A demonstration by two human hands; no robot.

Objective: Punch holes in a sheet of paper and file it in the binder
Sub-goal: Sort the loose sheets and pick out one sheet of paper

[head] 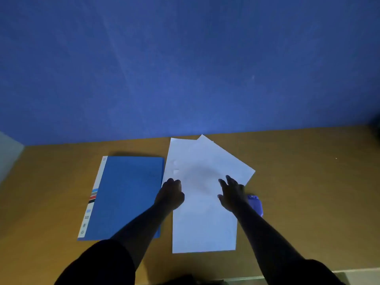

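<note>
Nearest the viewer, on the brown wooden tabletop (308, 182), white paper sheets (203, 223) lie fanned beside a closed blue binder (127, 194). Left hand (170, 194), fingers curled, rests at their left edge; right hand (232, 194), fingers spread, hovers over them. Behind it lies a purple hole punch (256, 204); beyond, a blue wall (185, 68).

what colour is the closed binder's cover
Blue, with a white spine strip; flat closed binder, head view.
</note>
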